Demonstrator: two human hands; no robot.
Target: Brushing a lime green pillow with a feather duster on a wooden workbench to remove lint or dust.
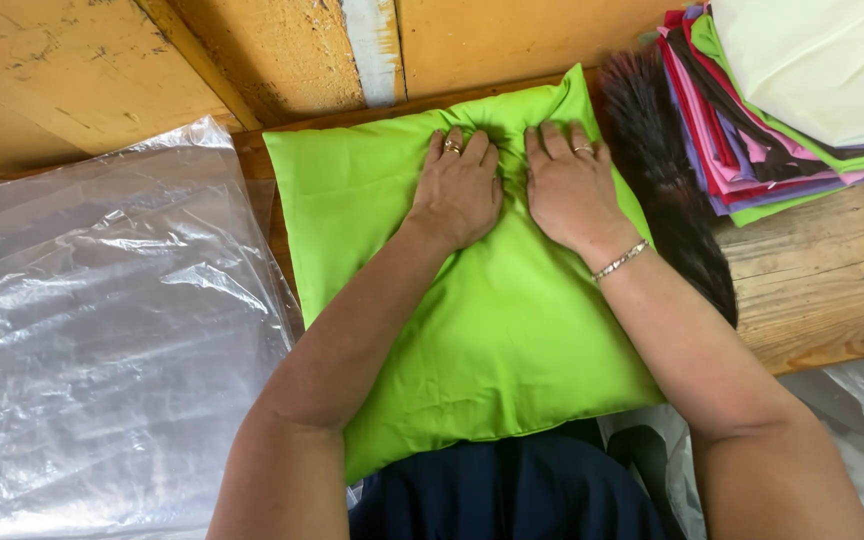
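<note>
Left hand (459, 190) and right hand (570, 185) lie flat, fingers spread, pressing the far edge of the bright green stuffed fabric cushion (472, 330); clear plastic bags (102, 330) lie left of it.

- the cushion (492, 330) lies on the wooden bench (822, 290), its near edge over the person's lap.
- the left hand (458, 190) and right hand (570, 188) rest side by side on the cushion's far half.
- the plastic sheets (102, 330) lie left of the cushion.
- the brush (667, 185) lies just right of it.
- the stack of folded cloths (782, 100) sits further right, at the far corner.
</note>
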